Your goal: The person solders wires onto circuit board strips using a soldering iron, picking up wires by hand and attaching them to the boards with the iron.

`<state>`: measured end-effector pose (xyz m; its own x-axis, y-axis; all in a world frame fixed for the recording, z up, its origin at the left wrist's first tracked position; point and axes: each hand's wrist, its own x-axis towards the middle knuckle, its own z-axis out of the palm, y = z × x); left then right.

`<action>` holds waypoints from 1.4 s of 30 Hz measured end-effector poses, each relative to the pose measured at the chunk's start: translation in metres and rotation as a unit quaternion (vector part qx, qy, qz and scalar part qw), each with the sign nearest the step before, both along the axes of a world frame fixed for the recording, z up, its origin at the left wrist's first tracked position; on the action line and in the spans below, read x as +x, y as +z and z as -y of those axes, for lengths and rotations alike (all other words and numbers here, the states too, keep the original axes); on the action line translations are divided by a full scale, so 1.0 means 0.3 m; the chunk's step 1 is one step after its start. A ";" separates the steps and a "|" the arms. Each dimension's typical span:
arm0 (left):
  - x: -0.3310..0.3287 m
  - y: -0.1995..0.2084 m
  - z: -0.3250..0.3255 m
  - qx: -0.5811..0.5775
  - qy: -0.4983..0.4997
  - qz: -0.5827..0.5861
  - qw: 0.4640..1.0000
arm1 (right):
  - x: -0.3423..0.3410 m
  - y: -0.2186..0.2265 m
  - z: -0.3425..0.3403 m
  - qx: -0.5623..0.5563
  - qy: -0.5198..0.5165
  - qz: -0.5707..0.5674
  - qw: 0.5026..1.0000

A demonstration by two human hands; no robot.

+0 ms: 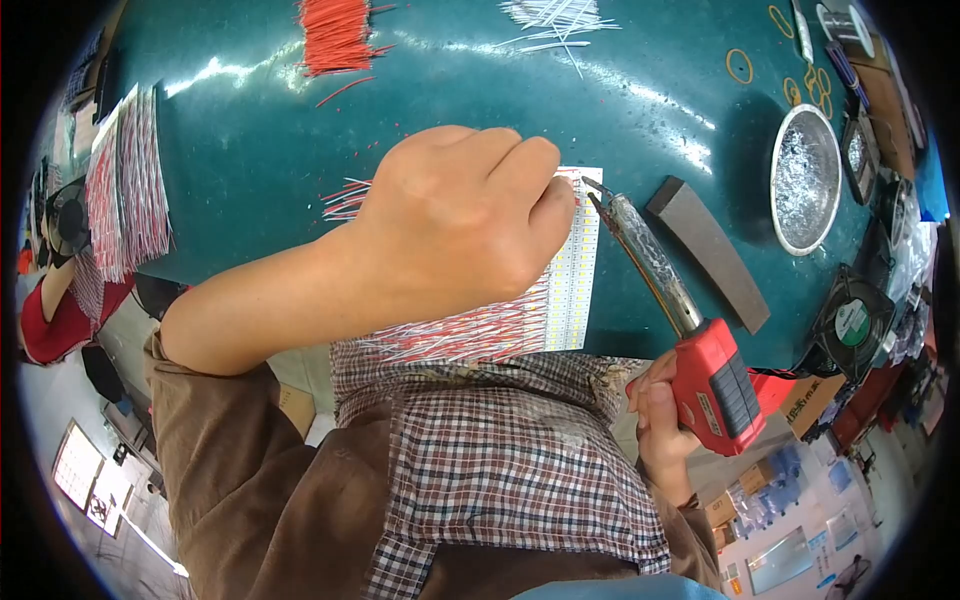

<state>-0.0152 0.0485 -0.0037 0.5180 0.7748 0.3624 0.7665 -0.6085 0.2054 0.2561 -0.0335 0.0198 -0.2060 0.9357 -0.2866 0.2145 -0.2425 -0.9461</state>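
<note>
My left hand (470,210) is closed over a white panel of narrow LED strips (576,270), its knuckles up. Whatever its fingertips pinch is hidden beneath the hand. Red and white wires (450,338) run leftward from the panel in dense rows, and a few more wire ends (345,200) stick out left of the wrist. In my right hand (660,415) is a red soldering gun (712,390) with a black grip patch. Its metal barrel points up and left, and the tip comes close to the panel's upper right corner, near my left fingers. I cannot tell if it touches.
On the green table lie red wires (337,40) and white wires (560,18) at the far side. Toward the right are a dark block (710,252), a metal bowl (806,180), rubber bands (738,66) and a fan (848,325). Wired strips (130,190) hang at left, near another person's sleeve (50,318).
</note>
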 end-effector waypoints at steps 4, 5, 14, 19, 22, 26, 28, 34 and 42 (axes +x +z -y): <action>0.004 -0.003 -0.001 -0.002 0.003 -0.003 1.000 | -0.004 0.003 0.003 -0.015 -0.013 0.002 1.000; 0.005 -0.003 -0.001 -0.003 0.004 -0.004 1.000 | -0.005 0.004 0.003 -0.021 -0.015 0.005 1.000; 0.005 0.002 -0.005 -0.001 -0.002 -0.013 1.000 | -0.008 0.009 -0.002 -0.013 -0.034 -0.012 0.999; 0.004 0.006 -0.004 -0.003 -0.004 -0.010 1.000 | -0.016 0.028 0.011 -0.021 -0.054 0.003 0.998; 0.005 0.001 -0.005 -0.010 -0.001 -0.012 1.000 | -0.004 0.015 0.018 -0.030 -0.053 0.001 0.998; 0.004 -0.002 0.002 -0.009 0.001 0.004 1.000 | 0.005 0.016 0.026 -0.017 -0.029 0.007 0.999; 0.004 -0.002 0.004 -0.010 0.000 0.005 1.000 | 0.008 0.016 0.024 -0.016 -0.024 0.007 1.000; 0.005 -0.004 -0.001 -0.007 -0.003 0.013 1.000 | 0.008 0.012 0.023 -0.018 -0.024 0.000 1.000; 0.008 -0.013 0.001 0.016 -0.009 0.014 1.000 | 0.000 0.015 0.024 -0.032 -0.031 -0.002 0.999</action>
<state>-0.0129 0.0480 -0.0076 0.5215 0.7526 0.4020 0.7493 -0.6293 0.2062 0.2562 -0.0407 0.0243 -0.1487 0.9267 -0.3450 0.1929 -0.3150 -0.9293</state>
